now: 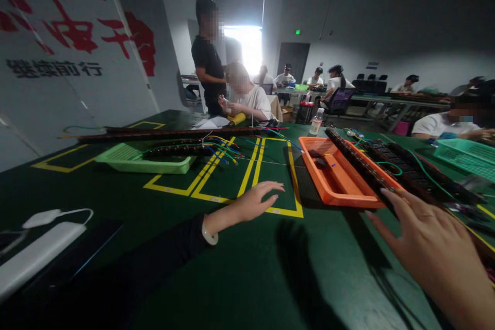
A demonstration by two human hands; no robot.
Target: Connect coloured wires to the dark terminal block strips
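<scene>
My left hand (253,203) is held over the green table, fingers stretched forward and thumb apart, with nothing in it. It is nearest to the yellow tape markings (284,211). On the right, my right hand (433,247) has its fingers spread. Its fingertips are at the near end of a long dark strip (358,157); I cannot tell whether they touch it. That strip slants across an orange plastic basket (332,198), which has a few small dark pieces (320,162) inside.
A green basket (154,166) holds a dark bundle with coloured wires (224,149). Behind it lies a long dark bar (174,134). A bottle (316,121), more dark strips (402,165) and a teal basket (464,154) are right. A white power strip (42,255) lies left. People sit beyond.
</scene>
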